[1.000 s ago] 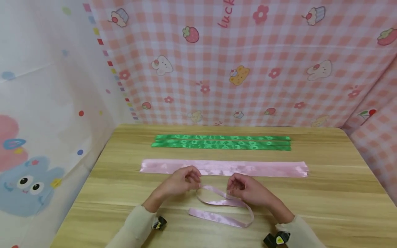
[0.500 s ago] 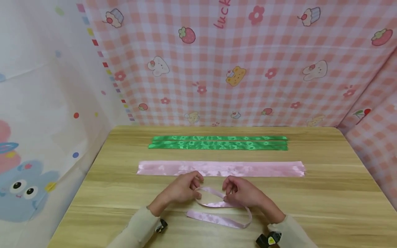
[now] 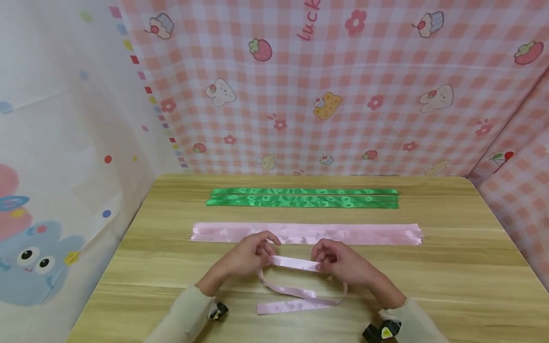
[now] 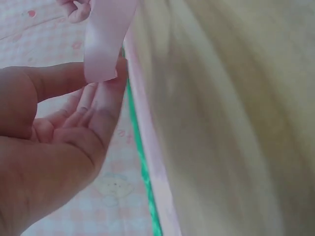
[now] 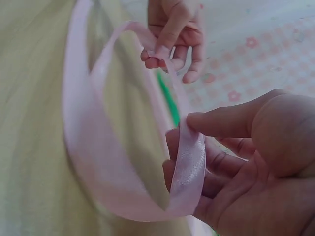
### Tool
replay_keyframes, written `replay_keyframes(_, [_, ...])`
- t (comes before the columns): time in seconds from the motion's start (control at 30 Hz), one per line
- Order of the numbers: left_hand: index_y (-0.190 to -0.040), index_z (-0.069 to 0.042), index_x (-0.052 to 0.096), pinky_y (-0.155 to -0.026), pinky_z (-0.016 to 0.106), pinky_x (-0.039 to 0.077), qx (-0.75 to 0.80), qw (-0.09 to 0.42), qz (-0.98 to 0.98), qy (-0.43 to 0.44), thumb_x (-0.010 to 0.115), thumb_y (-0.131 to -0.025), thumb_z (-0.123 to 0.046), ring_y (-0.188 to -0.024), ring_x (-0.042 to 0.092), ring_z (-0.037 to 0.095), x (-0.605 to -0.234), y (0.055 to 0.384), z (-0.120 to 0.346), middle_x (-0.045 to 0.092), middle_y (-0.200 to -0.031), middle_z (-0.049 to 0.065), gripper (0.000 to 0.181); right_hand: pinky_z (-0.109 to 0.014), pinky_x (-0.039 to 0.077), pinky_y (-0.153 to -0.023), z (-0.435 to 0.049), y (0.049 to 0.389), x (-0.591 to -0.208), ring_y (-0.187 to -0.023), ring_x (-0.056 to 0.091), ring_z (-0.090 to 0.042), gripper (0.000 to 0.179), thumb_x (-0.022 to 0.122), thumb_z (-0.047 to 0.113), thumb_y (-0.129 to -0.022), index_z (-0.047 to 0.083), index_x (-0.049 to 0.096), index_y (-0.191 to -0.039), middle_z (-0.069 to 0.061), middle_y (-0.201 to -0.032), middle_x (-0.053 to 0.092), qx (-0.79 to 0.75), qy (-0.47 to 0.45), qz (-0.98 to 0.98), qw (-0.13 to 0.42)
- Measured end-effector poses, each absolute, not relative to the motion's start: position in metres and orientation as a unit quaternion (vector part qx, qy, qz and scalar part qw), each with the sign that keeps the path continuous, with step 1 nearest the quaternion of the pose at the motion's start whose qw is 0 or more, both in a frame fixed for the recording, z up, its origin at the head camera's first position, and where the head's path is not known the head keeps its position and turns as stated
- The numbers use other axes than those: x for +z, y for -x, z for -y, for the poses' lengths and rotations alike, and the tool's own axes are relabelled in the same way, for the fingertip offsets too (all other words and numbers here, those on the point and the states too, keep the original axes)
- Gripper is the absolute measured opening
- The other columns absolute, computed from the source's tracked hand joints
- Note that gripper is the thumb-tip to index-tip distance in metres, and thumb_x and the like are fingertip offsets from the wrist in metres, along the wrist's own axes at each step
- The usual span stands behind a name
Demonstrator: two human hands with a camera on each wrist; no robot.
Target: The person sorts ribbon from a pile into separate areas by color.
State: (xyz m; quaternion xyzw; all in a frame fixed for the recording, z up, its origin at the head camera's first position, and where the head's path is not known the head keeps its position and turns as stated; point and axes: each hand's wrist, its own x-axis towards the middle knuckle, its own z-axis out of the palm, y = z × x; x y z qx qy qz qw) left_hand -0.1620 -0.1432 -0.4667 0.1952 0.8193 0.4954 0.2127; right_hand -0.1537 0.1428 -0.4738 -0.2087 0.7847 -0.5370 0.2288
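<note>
A narrow pink satin ribbon [image 3: 296,263] is stretched nearly straight between my two hands. My left hand [image 3: 249,252] pinches it between thumb and finger; in the left wrist view, the pink ribbon [image 4: 109,39] passes between the thumb and index finger. The right hand [image 3: 345,261] pinches it a short way along, and the right wrist view has the right hand's thumb [image 5: 216,123] pressing the ribbon against its fingers. Below the hands, the rest of the ribbon curves down in a loop. Its loose tail [image 3: 283,306] reaches toward the front of the table.
Just beyond my hands, wide pink ribbon strips [image 3: 351,233] lie flat across the wooden table [image 3: 154,267]. Further back are green ribbon strips [image 3: 300,197], side by side. A pink checked cloth [image 3: 283,90] hangs behind the table, and a white printed cloth [image 3: 86,143] on the left.
The upper stretch of the pink ribbon has gone from a slack loop to a straight span between my hands. The lower loop and tail have shifted, and the hands have moved slightly apart since half a second ago.
</note>
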Motion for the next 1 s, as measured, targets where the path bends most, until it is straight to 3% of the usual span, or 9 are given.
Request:
replay_keyframes(0.2, [-0.128, 0.0, 0.057, -0.077, 0.026, 0.055, 0.492, 0.229, -0.806, -0.236, 0.055, -0.09, 0.013, -0.091, 0.068, 0.019, -0.445, 0.167, 0.157, 0.07, -0.099, 0.009, 0.04, -0.032, 0.058, -0.07, -0.151, 0.154, -0.455, -0.078, 0.061, -0.017, 0.023, 0.062, -0.005, -0.092, -0.011, 0.051, -0.111, -0.014, -0.09, 0.06, -0.592, 0.212, -0.739, 0.242])
replay_keyframes(0.3, [-0.131, -0.001, 0.057, -0.075, 0.024, 0.054, 0.48, 0.231, -0.808, -0.25, 0.053, -0.089, 0.015, -0.091, 0.068, 0.017, -0.433, 0.169, 0.167, 0.071, -0.097, 0.008, 0.045, -0.028, 0.055, -0.065, -0.157, 0.155, -0.446, -0.074, 0.059, -0.014, 0.026, 0.063, -0.002, -0.093, -0.012, 0.049, -0.112, -0.012, -0.089, 0.06, -0.606, 0.219, -0.726, 0.241])
replay_keyframes(0.43, [-0.133, -0.003, 0.057, -0.076, 0.023, 0.054, 0.469, 0.239, -0.805, -0.273, 0.055, -0.088, 0.015, -0.091, 0.068, 0.015, -0.423, 0.17, 0.178, 0.071, -0.097, 0.008, 0.048, -0.026, 0.052, -0.062, -0.162, 0.155, -0.439, -0.07, 0.056, -0.013, 0.022, 0.062, 0.001, -0.095, -0.006, 0.05, -0.112, -0.009, -0.088, 0.062, -0.622, 0.235, -0.705, 0.246])
replay_keyframes(0.6, [-0.134, -0.004, 0.057, -0.067, 0.021, 0.049, 0.473, 0.258, -0.791, -0.29, 0.058, -0.089, 0.013, -0.085, 0.067, 0.017, -0.417, 0.17, 0.188, 0.072, -0.095, 0.008, 0.048, -0.025, 0.052, -0.063, -0.168, 0.157, -0.436, -0.073, 0.058, -0.01, 0.016, 0.058, -0.001, -0.096, 0.001, 0.052, -0.112, -0.004, -0.09, 0.066, -0.65, 0.265, -0.668, 0.245])
replay_keyframes(0.77, [-0.133, -0.004, 0.054, -0.081, 0.035, 0.056, 0.542, 0.262, -0.755, -0.26, 0.05, -0.093, 0.011, -0.091, 0.066, 0.032, -0.417, 0.171, 0.188, 0.067, -0.097, 0.015, 0.043, -0.023, 0.051, -0.064, -0.17, 0.158, -0.435, -0.075, 0.058, -0.007, 0.017, 0.057, -0.002, -0.096, 0.004, 0.054, -0.112, -0.001, -0.092, 0.068, -0.674, 0.272, -0.643, 0.243])
replay_keyframes(0.87, [-0.134, -0.002, 0.05, -0.089, 0.045, 0.055, 0.581, 0.266, -0.731, -0.24, 0.044, -0.095, 0.01, -0.091, 0.065, 0.032, -0.415, 0.171, 0.187, 0.063, -0.095, 0.017, 0.042, -0.023, 0.052, -0.066, -0.17, 0.158, -0.435, -0.076, 0.059, -0.008, 0.019, 0.058, -0.002, -0.096, 0.007, 0.055, -0.112, 0.0, -0.093, 0.069, -0.682, 0.273, -0.633, 0.245])
replay_keyframes(1.0, [-0.137, 0.0, 0.047, -0.079, 0.033, 0.054, 0.61, 0.253, -0.716, -0.226, 0.041, -0.101, 0.004, -0.081, 0.056, 0.021, -0.411, 0.17, 0.186, 0.057, -0.093, 0.01, 0.036, -0.026, 0.055, -0.07, -0.173, 0.16, -0.435, -0.079, 0.063, -0.01, 0.022, 0.057, -0.005, -0.095, 0.002, 0.054, -0.116, -0.003, -0.098, 0.07, -0.697, 0.279, -0.612, 0.248])
